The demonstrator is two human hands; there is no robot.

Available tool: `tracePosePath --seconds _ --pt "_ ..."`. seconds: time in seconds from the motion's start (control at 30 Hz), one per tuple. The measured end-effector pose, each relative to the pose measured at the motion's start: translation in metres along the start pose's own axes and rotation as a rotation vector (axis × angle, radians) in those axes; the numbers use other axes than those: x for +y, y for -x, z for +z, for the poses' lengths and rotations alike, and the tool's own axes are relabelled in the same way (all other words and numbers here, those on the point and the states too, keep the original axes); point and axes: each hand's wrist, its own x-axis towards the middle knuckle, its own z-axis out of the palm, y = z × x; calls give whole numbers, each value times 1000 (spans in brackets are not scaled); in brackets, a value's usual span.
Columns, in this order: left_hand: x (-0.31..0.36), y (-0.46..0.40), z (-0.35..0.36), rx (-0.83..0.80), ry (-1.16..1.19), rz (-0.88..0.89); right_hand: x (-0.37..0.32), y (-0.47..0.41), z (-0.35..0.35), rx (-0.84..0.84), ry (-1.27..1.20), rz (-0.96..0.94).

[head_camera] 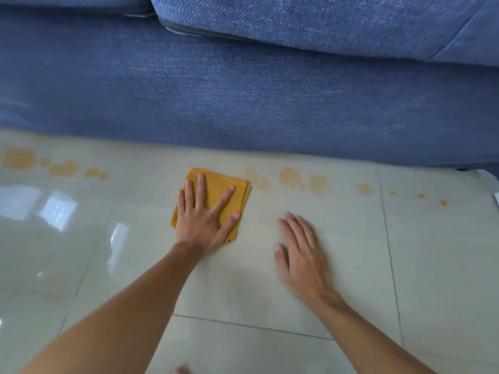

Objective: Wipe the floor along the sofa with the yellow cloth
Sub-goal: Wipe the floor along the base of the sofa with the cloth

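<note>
yellow cloth (216,201) mid-wipe on the floor (351,265) along the sofa (243,103)
left hand (205,220) pressed it flat, fingers (199,193) spread; right hand (302,255) lay on bare tile, fingers together. stains (290,176) remained at the sofa's edge both sides of the cloth, so much wiping seemed left.

Glossy pale tiles (310,300), blue sofa (243,103)

L hand (204,211) flat, palm down, fingers (200,188) spread wide, thumb out to the right. L forearm bare, stretched straight fwd from lower left. R hand (301,252) also flat, palm down, fingers close together, thumb toward the L hand; slightly blurred. R forearm bare, coming in from lower right. Both wrists low, hands near but apart. No grip closed on either side.
</note>
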Motion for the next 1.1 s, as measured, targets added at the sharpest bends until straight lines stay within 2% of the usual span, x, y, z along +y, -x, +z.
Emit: tracePosePath --seconds 0.17,0.47,0.63,0.77,0.97,1.1 --pt "-26 19 -2 -2 -14 -58 29 -2 -12 -58 104 82" --pt "-27 -53 -1 27 0 -201 30 -1 -8 -45 88 83" --pt "1 -67 -1 -4 9 -167 31 -2 -6 -43 39 79" --pt "45 -54 3 -21 15 -52 34 -1 -11 28 -93 91" --pt "50 11 7 -12 -11 83 56 20 -24 26 115 254" --pt "28 23 2 -12 -25 37 56 22 -23 -10 138 266"
